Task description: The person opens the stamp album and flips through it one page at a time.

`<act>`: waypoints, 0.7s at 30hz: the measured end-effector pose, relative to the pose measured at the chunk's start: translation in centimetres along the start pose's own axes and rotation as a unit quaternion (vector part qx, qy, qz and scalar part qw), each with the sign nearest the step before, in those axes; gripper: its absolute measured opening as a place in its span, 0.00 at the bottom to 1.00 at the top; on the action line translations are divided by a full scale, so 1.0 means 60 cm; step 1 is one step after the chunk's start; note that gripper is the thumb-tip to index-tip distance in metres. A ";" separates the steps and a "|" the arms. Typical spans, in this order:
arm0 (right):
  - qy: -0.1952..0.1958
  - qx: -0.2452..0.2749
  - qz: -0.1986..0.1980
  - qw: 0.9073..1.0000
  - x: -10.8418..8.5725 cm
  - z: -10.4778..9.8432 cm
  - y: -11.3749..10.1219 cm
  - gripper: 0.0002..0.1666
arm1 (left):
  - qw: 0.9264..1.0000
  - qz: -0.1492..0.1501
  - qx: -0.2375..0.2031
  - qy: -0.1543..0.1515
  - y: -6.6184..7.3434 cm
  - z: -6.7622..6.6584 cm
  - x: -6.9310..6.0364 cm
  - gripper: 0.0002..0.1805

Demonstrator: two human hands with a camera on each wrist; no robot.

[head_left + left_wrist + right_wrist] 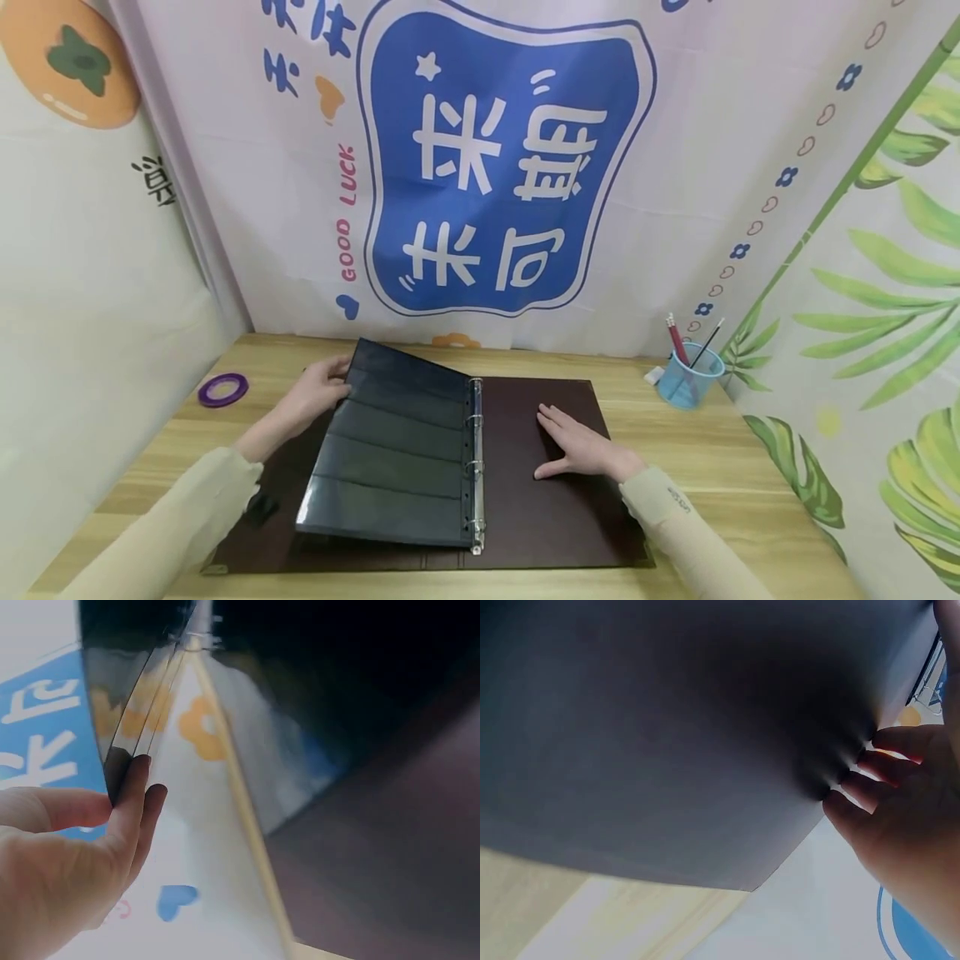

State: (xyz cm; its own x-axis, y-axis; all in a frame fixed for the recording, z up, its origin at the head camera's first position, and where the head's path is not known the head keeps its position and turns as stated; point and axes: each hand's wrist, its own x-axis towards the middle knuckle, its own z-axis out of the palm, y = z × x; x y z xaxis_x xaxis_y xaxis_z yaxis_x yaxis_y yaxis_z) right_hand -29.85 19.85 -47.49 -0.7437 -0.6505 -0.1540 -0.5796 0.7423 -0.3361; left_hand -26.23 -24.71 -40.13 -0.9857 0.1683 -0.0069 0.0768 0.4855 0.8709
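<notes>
A dark brown ring binder [525,517] lies spread on the wooden table. Its black pocket pages [397,450] are tilted up from the left cover, still held by the metal rings [476,467]. At the pages' outer edge, near the far corner, my left hand [318,393] pinches them between thumb and fingers. In the left wrist view, that hand [82,851] grips several sheets together. My right hand [581,442] rests on the bare right inside cover, fingers extended and thumb spread. The right wrist view shows its fingertips [838,802] touching the dark cover.
A purple ring-shaped roll [222,389] lies left of the binder. At the back right stands a blue mesh pen cup [681,388] with pencils, beside a small white block [654,376]. Printed cloth [300,208] hangs behind the table's far edge and along its sides.
</notes>
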 end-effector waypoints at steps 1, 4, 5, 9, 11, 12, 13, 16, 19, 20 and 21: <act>0.000 0.000 -0.001 1.000 0.000 0.001 0.000 0.63 | 1.000 -0.005 0.006 0.003 -0.008 0.001 -0.001 0.35; 0.002 0.001 -0.001 1.000 0.000 0.002 0.000 0.62 | 0.999 -0.006 0.046 0.024 -0.032 0.006 -0.001 0.35; 0.003 0.002 -0.001 1.000 0.000 0.002 0.001 0.62 | 0.997 -0.001 0.064 0.035 -0.040 0.009 0.000 0.35; 0.006 0.004 0.000 1.000 0.000 0.002 0.002 0.62 | 0.987 0.025 0.137 0.075 -0.064 0.018 0.008 0.33; 0.005 0.006 -0.002 1.000 0.000 0.003 0.002 0.62 | 0.984 0.031 0.154 0.083 -0.075 0.024 0.012 0.33; 0.004 0.005 -0.004 1.000 0.000 0.003 0.002 0.62 | 0.983 0.033 0.160 0.083 -0.080 0.026 0.013 0.33; 0.003 0.003 -0.005 1.000 0.000 0.004 0.002 0.62 | 0.983 0.031 0.162 0.082 -0.084 0.029 0.014 0.33; 0.004 0.005 -0.007 1.000 0.000 0.004 0.002 0.62 | 0.983 0.024 0.164 0.078 -0.094 0.036 0.016 0.35; 0.005 0.007 -0.008 1.000 -0.001 0.004 0.001 0.62 | 0.983 0.013 0.171 0.070 -0.097 0.042 0.016 0.36; 0.005 0.007 -0.008 1.000 -0.001 0.003 0.001 0.62 | 0.981 0.014 0.179 0.069 -0.098 0.044 0.015 0.36; 0.004 0.008 -0.008 1.000 -0.001 0.003 0.000 0.62 | 0.980 0.015 0.188 0.069 -0.099 0.047 0.015 0.36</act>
State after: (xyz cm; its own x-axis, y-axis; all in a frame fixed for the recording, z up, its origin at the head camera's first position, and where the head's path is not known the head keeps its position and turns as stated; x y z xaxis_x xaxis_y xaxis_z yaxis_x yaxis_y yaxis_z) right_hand -29.75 19.89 -47.65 -0.7375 -0.6605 -0.1408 -0.5857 0.7294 -0.3533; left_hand -27.12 -25.03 -46.67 -0.9910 0.0825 0.1050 0.1304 0.7677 0.6274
